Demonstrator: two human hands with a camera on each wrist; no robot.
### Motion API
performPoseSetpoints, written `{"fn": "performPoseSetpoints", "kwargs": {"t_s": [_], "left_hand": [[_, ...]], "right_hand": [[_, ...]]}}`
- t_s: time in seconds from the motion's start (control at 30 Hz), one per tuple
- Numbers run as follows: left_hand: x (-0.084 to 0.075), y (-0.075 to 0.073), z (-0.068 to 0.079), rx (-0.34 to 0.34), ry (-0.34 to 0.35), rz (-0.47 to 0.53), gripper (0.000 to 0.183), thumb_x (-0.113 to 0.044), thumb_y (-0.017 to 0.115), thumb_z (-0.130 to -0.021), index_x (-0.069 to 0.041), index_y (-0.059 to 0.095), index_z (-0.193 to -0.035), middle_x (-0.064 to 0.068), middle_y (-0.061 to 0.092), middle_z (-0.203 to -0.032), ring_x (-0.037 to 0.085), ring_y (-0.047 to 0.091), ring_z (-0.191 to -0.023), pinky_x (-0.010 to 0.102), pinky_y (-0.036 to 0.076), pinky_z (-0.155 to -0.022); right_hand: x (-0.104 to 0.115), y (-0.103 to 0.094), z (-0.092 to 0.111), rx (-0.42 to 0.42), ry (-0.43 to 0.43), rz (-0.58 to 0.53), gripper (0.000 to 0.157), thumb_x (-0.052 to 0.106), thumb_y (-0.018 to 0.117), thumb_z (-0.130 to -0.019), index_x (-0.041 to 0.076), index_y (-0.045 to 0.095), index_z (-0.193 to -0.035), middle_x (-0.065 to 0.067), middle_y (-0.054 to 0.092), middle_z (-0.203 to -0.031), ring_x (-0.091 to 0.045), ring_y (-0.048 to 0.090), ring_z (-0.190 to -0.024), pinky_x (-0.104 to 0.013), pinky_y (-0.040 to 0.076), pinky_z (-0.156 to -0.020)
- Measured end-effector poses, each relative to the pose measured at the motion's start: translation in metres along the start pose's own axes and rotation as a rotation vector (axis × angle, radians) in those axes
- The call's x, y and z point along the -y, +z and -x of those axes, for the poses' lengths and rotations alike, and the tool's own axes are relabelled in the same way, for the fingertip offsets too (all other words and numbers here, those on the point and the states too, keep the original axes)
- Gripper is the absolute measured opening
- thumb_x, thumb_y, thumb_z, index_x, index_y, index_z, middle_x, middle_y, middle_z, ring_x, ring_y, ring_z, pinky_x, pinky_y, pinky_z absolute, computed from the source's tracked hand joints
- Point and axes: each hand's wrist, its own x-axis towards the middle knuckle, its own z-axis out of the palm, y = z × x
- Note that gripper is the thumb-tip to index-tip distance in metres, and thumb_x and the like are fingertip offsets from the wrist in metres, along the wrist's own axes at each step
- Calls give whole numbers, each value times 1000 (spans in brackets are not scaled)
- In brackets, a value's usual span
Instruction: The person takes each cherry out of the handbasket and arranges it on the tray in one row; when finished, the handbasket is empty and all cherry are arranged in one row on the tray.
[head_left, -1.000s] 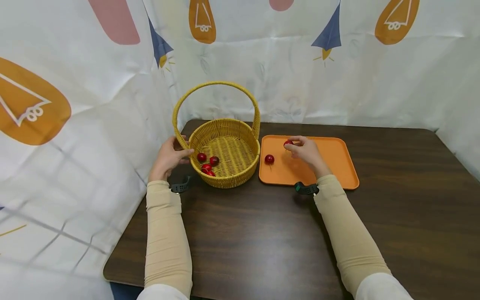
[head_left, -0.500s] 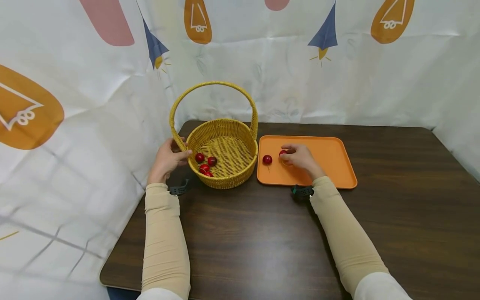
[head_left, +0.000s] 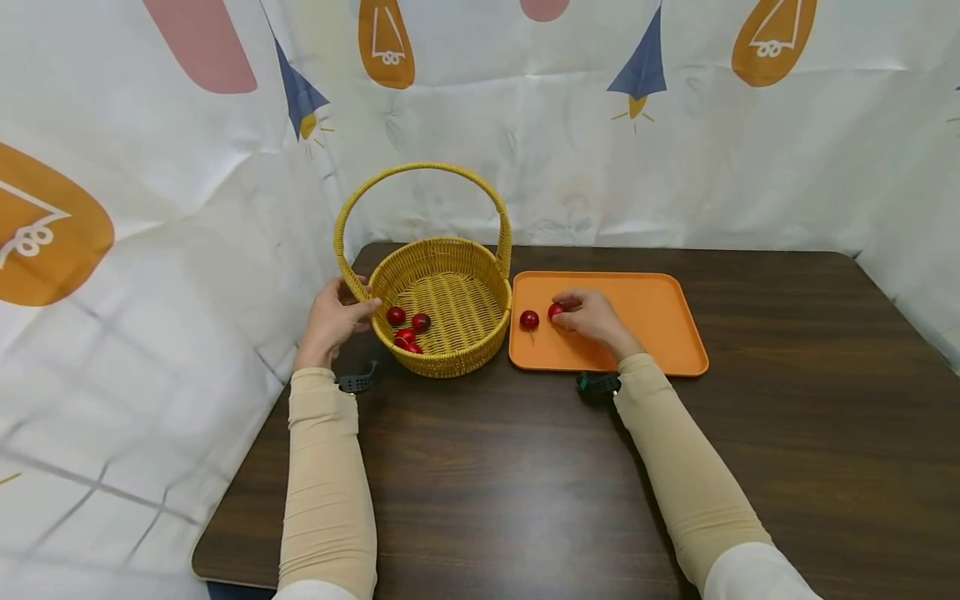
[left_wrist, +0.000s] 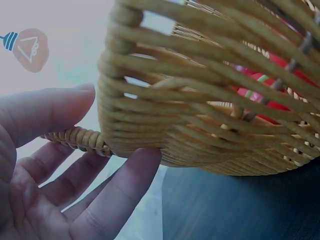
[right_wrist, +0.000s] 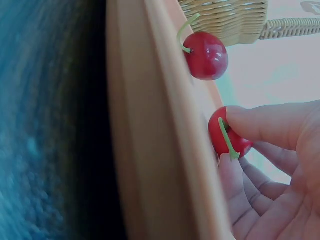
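Note:
A yellow wicker basket (head_left: 442,367) with a tall hoop handle stands left of centre, several red cherries (head_left: 421,322) lying in its near left part. My left hand (head_left: 333,321) holds the basket's left side where the handle meets the rim; in the left wrist view the thumb and fingers (left_wrist: 125,192) lie about that joint. On the orange tray (head_left: 652,333), my right hand (head_left: 592,319) pinches one red cherry (right_wrist: 220,132) with a green stem between thumb and fingers. Another cherry (head_left: 528,320) lies on the tray just left of it.
The dark wood table (head_left: 480,483) carries both basket and tray, the tray close beside the basket's right side. A white printed curtain (head_left: 525,167) hangs behind the table and along its left side.
My right hand has moved the pinched cherry slightly left and nearer me, closer to the other cherry on the tray. The left hand stays at the basket; the head view has shifted slightly.

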Motion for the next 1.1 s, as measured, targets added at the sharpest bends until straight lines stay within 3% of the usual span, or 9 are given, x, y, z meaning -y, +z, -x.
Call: {"fn": "performPoseSetpoints", "kwargs": {"t_s": [0.43, 0.67, 0.8, 0.93, 1.1], "left_hand": [[0, -1, -1, 3, -9, 13, 60, -18, 67, -94, -2, 37, -144, 19, 47, -134, 25, 58, -104, 36, 58, -78], [-1, 1, -4, 3, 0, 7, 58, -15, 65, -94, -1, 36, -142, 18, 46, -136, 24, 54, -108, 37, 57, -80], [-2, 3, -5, 2, 7, 11, 56, -12, 65, -94, -1, 37, -140, 17, 46, -137, 26, 53, -112, 37, 57, -78], [0, 4, -5, 11, 5, 18, 55, -11, 65, -94, -2, 37, -140, 17, 45, -135, 27, 52, -115, 34, 57, -77], [3, 2, -2, 26, -1, 23, 56, -10, 64, -94, -1, 35, -141, 19, 44, -136, 30, 50, -118, 43, 55, -85]], "right_hand": [[1, -2, -2, 28, 14, -30, 41, 11, 69, -91, 0, 58, -130, -19, 59, -126, -26, 63, -93, -25, 53, -69], [5, -12, 3, 21, 11, -38, 41, 17, 65, -95, 4, 56, -133, -17, 56, -129, -30, 65, -89, -32, 56, -72], [13, -18, 8, -89, -50, 37, 38, 24, 60, -99, 6, 58, -132, -13, 57, -127, -30, 60, -95, -33, 53, -74], [27, -15, 14, -223, -153, 23, 30, 23, 60, -99, 8, 64, -124, -10, 62, -120, -32, 59, -96, -32, 53, -73], [49, 4, 19, -261, -291, -3, 21, 22, 62, -97, 13, 70, -115, -6, 67, -110, -26, 64, -87, -29, 51, -59]]}}
